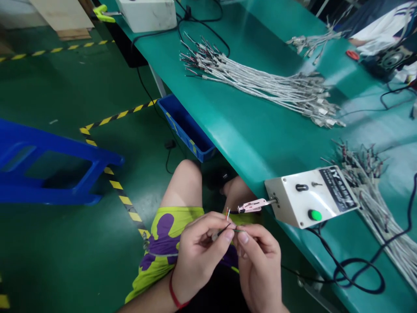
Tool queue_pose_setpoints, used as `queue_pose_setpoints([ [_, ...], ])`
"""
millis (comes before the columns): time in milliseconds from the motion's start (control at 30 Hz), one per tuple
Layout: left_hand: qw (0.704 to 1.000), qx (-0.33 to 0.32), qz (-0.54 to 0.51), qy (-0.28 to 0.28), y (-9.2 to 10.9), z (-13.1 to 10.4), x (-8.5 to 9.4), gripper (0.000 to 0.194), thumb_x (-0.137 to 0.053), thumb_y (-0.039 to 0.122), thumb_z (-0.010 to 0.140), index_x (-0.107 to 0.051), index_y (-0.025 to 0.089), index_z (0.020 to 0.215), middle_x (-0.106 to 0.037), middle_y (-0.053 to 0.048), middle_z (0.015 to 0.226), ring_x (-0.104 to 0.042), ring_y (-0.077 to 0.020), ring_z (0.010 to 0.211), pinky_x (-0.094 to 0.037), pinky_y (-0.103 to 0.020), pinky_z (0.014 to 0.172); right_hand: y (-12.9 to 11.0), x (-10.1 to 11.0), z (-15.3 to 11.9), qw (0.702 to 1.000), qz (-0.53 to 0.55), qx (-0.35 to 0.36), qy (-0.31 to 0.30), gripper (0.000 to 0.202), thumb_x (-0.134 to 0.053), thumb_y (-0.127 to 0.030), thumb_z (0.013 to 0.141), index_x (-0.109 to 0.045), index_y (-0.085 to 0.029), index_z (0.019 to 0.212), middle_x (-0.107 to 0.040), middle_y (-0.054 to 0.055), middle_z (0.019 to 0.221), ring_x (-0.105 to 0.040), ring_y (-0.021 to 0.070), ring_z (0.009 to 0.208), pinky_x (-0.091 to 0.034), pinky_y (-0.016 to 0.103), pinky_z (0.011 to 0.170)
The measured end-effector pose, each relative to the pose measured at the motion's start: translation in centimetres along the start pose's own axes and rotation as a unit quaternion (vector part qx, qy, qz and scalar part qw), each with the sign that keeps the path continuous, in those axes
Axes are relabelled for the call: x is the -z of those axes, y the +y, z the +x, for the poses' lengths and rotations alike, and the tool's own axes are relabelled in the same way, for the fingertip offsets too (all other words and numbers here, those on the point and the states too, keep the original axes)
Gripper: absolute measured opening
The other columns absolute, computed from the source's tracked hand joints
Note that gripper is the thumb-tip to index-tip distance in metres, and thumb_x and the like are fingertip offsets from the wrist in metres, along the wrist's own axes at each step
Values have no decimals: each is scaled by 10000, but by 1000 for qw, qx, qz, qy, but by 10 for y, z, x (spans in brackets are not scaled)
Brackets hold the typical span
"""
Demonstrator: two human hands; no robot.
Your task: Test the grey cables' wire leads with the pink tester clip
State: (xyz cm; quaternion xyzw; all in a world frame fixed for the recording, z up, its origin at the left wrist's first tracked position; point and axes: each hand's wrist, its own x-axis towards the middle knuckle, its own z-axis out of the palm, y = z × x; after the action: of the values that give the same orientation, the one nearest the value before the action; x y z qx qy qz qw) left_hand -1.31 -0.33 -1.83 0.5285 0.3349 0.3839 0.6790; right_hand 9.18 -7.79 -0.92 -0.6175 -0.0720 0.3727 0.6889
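Over my lap, my left hand (203,250) pinches the end of a cable with thin coloured wires (228,214) fanning out above the fingertips. Opposite it, my right hand (259,254) is closed, its thumb and forefinger gripping a dark green wire (239,231) from the same end. The fingertips of both hands nearly meet. Part of a pale cable (163,254) shows across the shorts to the left; the rest is hidden by my hand. Just beyond my fingers, a pink clip-like head (251,205) sticks out on a shaft from a white control box (311,198) with a green button.
On the green table (241,130) lies a long bundle of white cables (260,80); another bundle (374,200) lies behind the box. A second white box (148,15) stands at the far edge. Below are a blue bin (185,130) and, left, a blue stool (48,161). Black cords loop at right.
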Motion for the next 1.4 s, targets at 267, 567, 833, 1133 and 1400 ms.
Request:
queue_pose_setpoints([
  [267, 993, 82, -75, -36, -1, 5, 0, 73, -753, 137, 939, -778, 201, 916, -735, -44, 918, -669, -145, 763, -507, -206, 623, -3, 2, 6, 996, 53, -53, -51, 159, -889, -346, 830, -816, -216, 886, -697, 9, 733, -493, 68, 553, -466, 185, 548],
  [567, 999, 35, 5, -33, -2, 6, 0, 96, -741, 110, 918, -752, 198, 884, -767, -46, 894, -703, -179, 801, -523, -241, 660, 1, 10, 3, 998, 33, -24, -45, 130, -860, -343, 872, -798, -235, 909, -652, -8, 721, -506, 74, 590, -457, 170, 560],
  [833, 998, 55, 20, -14, -8, 6, -1, 75, -736, 133, 931, -737, 196, 891, -756, -45, 920, -718, -180, 844, -546, -229, 681, 18, 26, 2, 998, -52, -14, -39, 122, -841, -303, 904, -809, -258, 1013, -692, -3, 773, -531, 98, 624, -448, 214, 572],
  [1133, 990, 124, -36, 53, -2, 17, -3, 25, -759, 203, 929, -774, 184, 922, -818, -73, 899, -719, -170, 749, -538, -214, 594, -17, 3, 17, 994, 5, -86, -61, 432, -624, -502, 1022, -753, -161, 790, -607, 20, 587, -466, 111, 502, -365, 236, 474],
  [1400, 987, 147, -60, 36, -2, 22, -5, 74, -744, 243, 967, -792, 187, 977, -844, -114, 1024, -760, -221, 931, -562, -222, 640, -18, -3, 25, 989, 104, -102, -22, 253, -700, -434, 995, -750, -193, 1054, -548, -41, 617, -386, 86, 509, -391, 212, 520],
])
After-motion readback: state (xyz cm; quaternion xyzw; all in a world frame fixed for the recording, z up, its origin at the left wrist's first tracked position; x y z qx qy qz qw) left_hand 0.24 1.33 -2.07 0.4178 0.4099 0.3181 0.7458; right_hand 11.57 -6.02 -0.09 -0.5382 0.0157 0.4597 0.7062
